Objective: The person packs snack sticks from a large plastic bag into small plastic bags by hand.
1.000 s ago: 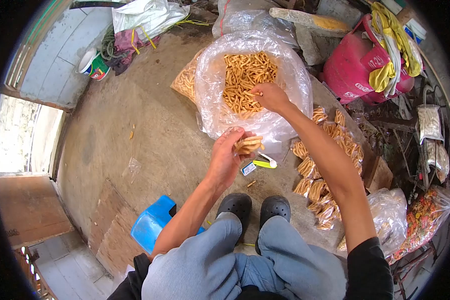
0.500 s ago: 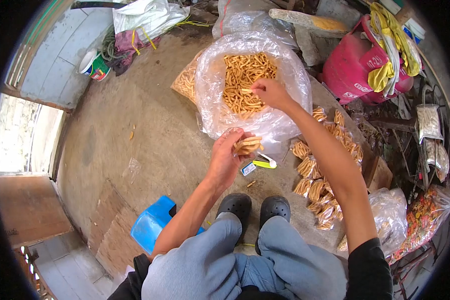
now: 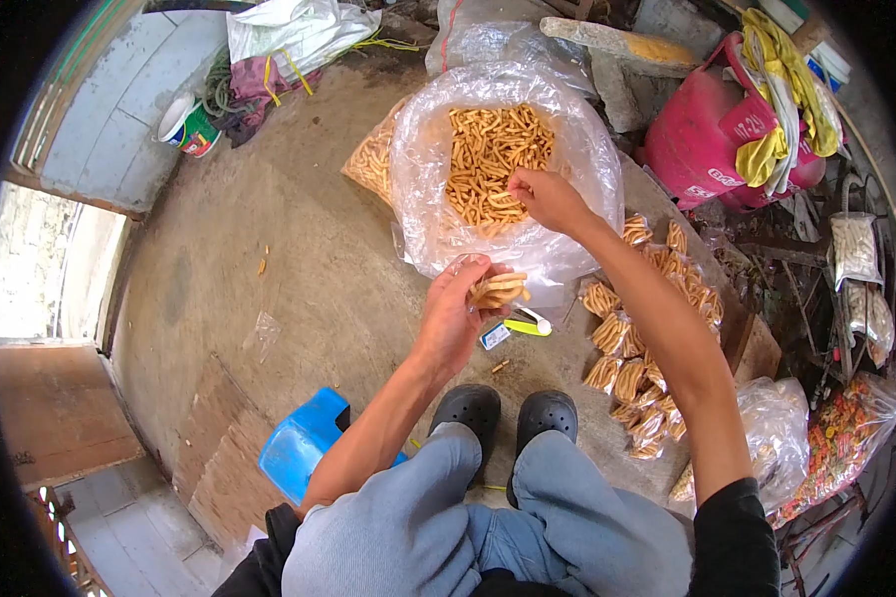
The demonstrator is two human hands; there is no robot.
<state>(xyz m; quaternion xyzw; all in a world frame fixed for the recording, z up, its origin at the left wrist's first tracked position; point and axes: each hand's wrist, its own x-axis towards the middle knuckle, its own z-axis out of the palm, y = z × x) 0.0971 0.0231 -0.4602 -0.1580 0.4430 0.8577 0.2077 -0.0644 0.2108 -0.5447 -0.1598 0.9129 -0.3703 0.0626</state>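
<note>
My left hand is closed around a small clear plastic bag of snack sticks, their ends showing at its right side. Over the big open plastic bag, my right hand is pinched, with a pale snack stick at its fingertips. Loose golden snack sticks fill the middle of that big bag. Many small filled packets lie in a pile on the floor, below my right forearm. Just below my left hand are a yellow-green tool with a white end and a small blue-and-white packet.
A blue plastic stool stands by my left arm. Pink gas cylinders draped with cloths are at the upper right. A bag of colourful wrapped items sits at the lower right. A paint bucket stands at the upper left.
My right hand has moved slightly down and to the right over the loose sticks. My left hand keeps the small bag in nearly the same place.
</note>
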